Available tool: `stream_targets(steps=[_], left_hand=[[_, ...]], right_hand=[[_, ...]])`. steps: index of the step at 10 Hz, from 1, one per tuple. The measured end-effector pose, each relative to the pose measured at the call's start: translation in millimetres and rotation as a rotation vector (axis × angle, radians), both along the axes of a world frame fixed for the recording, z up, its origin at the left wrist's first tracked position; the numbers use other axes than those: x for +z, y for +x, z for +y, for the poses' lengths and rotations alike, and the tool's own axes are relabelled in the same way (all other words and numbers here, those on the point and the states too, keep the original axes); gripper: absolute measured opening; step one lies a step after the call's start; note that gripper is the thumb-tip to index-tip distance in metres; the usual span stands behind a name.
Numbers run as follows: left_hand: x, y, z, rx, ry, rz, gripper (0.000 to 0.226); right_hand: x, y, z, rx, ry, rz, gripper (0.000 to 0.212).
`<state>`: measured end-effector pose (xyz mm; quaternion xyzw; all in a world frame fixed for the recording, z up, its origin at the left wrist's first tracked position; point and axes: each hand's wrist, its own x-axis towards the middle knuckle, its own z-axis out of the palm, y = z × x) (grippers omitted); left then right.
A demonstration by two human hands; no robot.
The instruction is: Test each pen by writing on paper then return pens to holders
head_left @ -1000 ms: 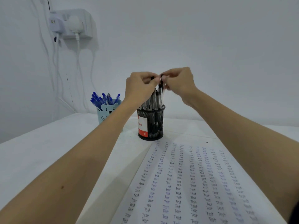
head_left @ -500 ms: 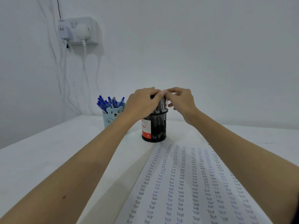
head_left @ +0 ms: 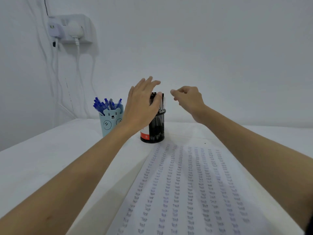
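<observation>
A black mesh pen holder (head_left: 156, 129) stands on the white table, filled with several black pens (head_left: 160, 100). My left hand (head_left: 144, 104) is spread with straight fingers over its left side, thumb against the pen tops. My right hand (head_left: 189, 99) hovers to the right of the holder, fingers loosely curled and holding nothing. A light blue bear-faced cup (head_left: 111, 121) with several blue pens (head_left: 105, 104) stands to the left. A paper sheet (head_left: 186, 192) covered in rows of "Test" lies in front.
A wall socket (head_left: 72, 29) with plugs and hanging cables (head_left: 55, 73) sits at the upper left. The white table (head_left: 42, 158) reaches back to the wall.
Both hands held the pens together at the black holder before. Now my left hand has spread its fingers and my right hand has pulled away to the right, empty.
</observation>
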<state>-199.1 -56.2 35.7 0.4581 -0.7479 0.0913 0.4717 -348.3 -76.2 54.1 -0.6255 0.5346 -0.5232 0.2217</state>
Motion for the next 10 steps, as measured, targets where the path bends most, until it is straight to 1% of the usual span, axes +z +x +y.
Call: stream_targets(steps=[1, 2, 3, 4, 5, 7, 8, 9, 10], left_hand=[[-8.4, 3.4, 26.5, -0.164, 0.093, -0.115, 0.028], [-27.8, 3.7, 54.0, -0.272, 0.464, -0.277, 0.028], [-43.7, 2.9, 75.8, -0.265, 0.794, -0.397, 0.042], [-56.2, -4.5, 91.5, -0.246, 0.903, -0.490, 0.050], [-63.9, -21.0, 101.6, -0.270, 0.886, -0.494, 0.053], [-74.3, -55.4, 100.5, -0.305, 0.856, -0.437, 0.056], [-74.6, -66.2, 97.0, -0.315, 0.862, -0.431, 0.056], [-75.1, -68.4, 94.0, -0.333, 0.844, -0.397, 0.056], [-74.3, -65.1, 98.0, -0.330, 0.804, -0.273, 0.057]], right_hand=[[1.3, -29.2, 28.1, 0.081, 0.111, 0.248, 0.020], [-15.0, -59.1, 68.7, 0.139, 0.281, 0.438, 0.023], [-41.0, -85.5, 110.0, 0.120, 0.414, 0.630, 0.033], [-62.3, -108.7, 142.4, 0.105, 0.509, 0.797, 0.054], [-72.5, -130.0, 160.5, 0.069, 0.559, 0.838, 0.061], [-67.3, -159.6, 171.1, -0.013, 0.578, 0.842, 0.058], [-68.0, -169.1, 168.0, -0.003, 0.582, 0.796, 0.056], [-71.0, -172.4, 164.8, -0.031, 0.552, 0.784, 0.057], [-69.6, -174.5, 166.1, -0.087, 0.436, 0.701, 0.053]])
